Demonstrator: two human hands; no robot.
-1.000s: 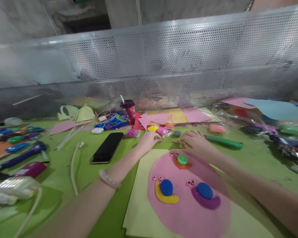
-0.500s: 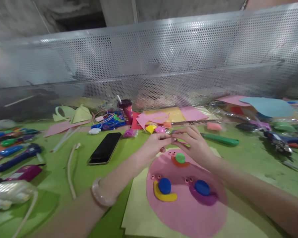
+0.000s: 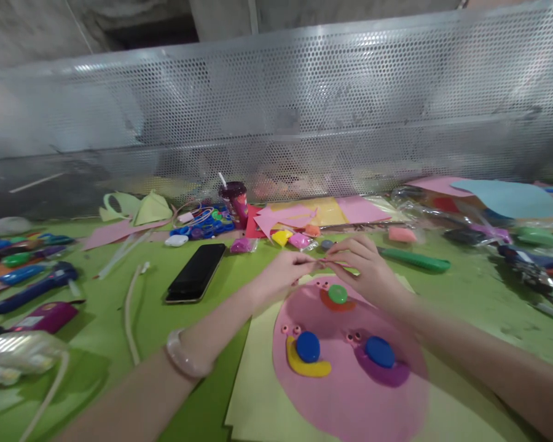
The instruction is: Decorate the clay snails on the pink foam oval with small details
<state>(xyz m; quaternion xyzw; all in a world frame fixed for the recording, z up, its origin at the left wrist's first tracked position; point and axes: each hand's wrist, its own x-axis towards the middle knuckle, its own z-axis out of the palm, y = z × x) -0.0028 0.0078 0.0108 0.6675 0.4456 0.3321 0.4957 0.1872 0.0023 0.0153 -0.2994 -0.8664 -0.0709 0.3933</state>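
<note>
1. A smartphone (image 3: 196, 273) lies on the green surface (image 3: 235, 271).
2. Left hand (image 3: 284, 270): grip narrow, fingertips meeting the other hand's, perhaps around something tiny.
3. Pink paper disc (image 3: 350, 408), bearing three clay snails (image 3: 306, 367), lies beneath the wrists' gap.
4. Right hand (image 3: 366, 265): grip also narrow, contents unclear.
5. Green box cutter (image 3: 417, 259), just beyond.

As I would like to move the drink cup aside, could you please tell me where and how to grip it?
Probably around the cup's body, below the lid, from the near side: it stands upright, its straw juts up, and blue items and red paper crowd its left and right.
</note>
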